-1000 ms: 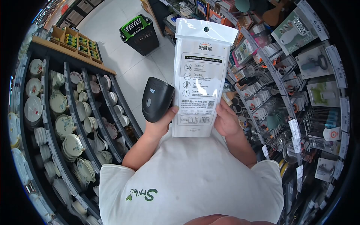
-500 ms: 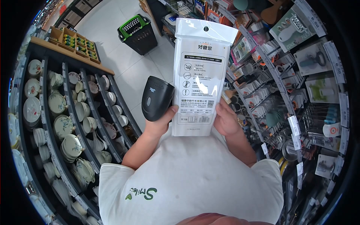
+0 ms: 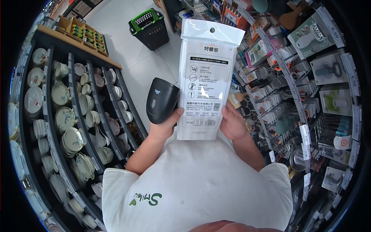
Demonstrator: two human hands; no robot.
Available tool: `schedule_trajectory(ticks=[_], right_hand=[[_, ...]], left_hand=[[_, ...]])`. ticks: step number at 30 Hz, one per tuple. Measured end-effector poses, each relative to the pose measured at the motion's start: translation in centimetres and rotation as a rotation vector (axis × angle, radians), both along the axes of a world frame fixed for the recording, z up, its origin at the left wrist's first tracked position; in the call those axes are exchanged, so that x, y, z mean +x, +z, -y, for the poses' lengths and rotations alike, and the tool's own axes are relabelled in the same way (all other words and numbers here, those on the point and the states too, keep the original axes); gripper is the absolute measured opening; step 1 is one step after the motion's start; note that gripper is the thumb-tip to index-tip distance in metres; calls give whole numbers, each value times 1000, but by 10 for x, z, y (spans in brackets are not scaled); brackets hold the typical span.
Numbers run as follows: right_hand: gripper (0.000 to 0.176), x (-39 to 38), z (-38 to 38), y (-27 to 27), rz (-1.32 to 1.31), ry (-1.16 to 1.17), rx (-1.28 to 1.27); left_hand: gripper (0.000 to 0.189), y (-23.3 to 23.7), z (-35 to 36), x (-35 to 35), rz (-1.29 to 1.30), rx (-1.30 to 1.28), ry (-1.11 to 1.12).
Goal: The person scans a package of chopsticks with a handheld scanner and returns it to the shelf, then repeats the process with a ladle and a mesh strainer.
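Packet (image 3: 205, 81), just the one, is up at 12 o'clock between two hands. Left hand (image 3: 166, 127) grips one black scanner (image 3: 162, 101), thumb on the packet's edge; one basket (image 3: 152, 36) at 11 o'clock; right hand (image 3: 235, 123) is pinching the opposite edge.

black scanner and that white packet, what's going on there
A person in a white shirt is holding up a sealed packet, its printed side facing them. Their left hand grips the black scanner with its thumb at the packet's edge; their right hand holds the opposite edge. Dishes line the left-hand shelves, and a green-rimmed black basket sits on the floor beyond.
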State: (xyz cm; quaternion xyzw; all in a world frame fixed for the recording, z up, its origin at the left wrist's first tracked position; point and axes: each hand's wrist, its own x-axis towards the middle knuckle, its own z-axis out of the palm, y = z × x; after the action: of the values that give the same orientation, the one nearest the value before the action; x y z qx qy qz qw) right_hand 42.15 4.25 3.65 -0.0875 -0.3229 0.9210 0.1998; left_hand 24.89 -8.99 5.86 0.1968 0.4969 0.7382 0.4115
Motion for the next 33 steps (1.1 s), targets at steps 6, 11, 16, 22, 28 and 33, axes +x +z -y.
schedule_trajectory(ticks=[6,11,16,22,28,33], right_hand=[[54,-3,1,-6,-4,56,-38],[53,-5,3,-4,-13,56,-44],[54,-4,6,-1,-3,26,-18],[56,-4,8,3,9,-4,-32],[55,-3,10,5,41,-42,-43],[53,-5,11,9,86,-62,-52]], left_hand=[[44,3,7,1,12,26,38],[46,5,8,-1,-3,40,36],[46,7,7,-1,29,40,18],[45,13,0,2,33,-3,7],[44,8,-1,1,59,9,4],[43,10,-4,2,59,13,28]])
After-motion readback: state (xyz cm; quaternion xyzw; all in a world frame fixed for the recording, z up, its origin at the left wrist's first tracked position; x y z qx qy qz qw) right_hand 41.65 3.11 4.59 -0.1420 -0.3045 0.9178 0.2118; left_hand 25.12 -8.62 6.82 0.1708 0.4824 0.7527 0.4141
